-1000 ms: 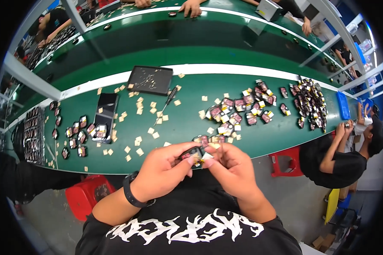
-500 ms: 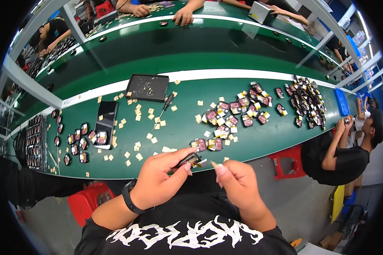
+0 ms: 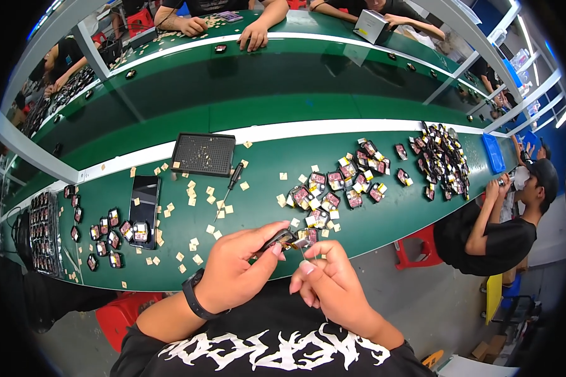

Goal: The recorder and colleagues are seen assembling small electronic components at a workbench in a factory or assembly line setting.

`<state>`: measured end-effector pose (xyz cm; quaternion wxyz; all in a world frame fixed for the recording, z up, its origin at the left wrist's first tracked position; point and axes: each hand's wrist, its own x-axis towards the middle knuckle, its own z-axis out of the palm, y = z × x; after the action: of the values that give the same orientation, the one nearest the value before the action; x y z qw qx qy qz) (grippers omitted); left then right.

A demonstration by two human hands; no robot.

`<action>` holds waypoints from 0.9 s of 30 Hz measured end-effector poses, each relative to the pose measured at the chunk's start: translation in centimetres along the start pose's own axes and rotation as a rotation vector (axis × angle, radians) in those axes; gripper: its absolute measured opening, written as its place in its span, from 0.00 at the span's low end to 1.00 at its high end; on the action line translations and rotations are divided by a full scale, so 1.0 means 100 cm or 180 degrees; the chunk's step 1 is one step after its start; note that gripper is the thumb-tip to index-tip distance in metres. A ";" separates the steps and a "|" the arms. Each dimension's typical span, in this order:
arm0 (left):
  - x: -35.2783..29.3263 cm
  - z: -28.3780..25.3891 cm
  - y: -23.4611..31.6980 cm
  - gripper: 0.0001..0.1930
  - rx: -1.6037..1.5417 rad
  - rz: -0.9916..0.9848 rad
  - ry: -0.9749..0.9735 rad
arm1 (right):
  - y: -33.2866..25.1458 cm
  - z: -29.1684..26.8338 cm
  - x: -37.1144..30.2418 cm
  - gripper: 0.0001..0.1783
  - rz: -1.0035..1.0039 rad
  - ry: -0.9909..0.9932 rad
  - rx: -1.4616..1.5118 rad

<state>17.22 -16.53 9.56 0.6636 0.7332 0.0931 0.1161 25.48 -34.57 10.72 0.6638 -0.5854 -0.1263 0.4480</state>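
My left hand (image 3: pixel 236 270), with a black band on the wrist, holds a small black electronic module (image 3: pixel 279 240) between thumb and fingers above the table's near edge. A short piece with a silvery end sticks out of the module's right side. My right hand (image 3: pixel 336 286) is at that end, thumb and forefinger closed in a pinch; what lies between them is too small to make out. Just beyond my hands lies a heap of similar black modules (image 3: pixel 317 218) with reddish faces and white and yellow tabs.
Small beige squares (image 3: pixel 194 242) are scattered over the green table (image 3: pixel 258 182). A screwdriver (image 3: pixel 234 178), a black tray (image 3: pixel 204 154) and a phone (image 3: pixel 144 207) lie left of centre. More modules are piled at the right (image 3: pixel 443 160), before a blue tray (image 3: pixel 493 154). Co-workers sit around.
My right hand has moved left to the module's end; the beige piece seen at its fingertips earlier no longer shows. The left hand keeps its hold. The whole view has shifted slightly.
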 end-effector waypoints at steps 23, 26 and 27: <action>-0.022 -0.044 -0.011 0.16 0.0234 0.0437 0.0279 | -0.013 0.051 0.031 0.09 0.0621 -0.0264 0.0418; -0.024 -0.047 -0.010 0.16 0.0237 0.0557 0.0319 | -0.014 0.056 0.030 0.09 0.0619 -0.0227 0.0515; -0.024 -0.048 -0.010 0.15 0.0259 0.0595 0.0262 | -0.013 0.057 0.029 0.09 0.0614 -0.0228 0.0498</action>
<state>13.48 -12.54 8.93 0.6151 0.7596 0.0561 0.2037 23.77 -28.52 12.48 0.6564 -0.5249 -0.0577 0.5388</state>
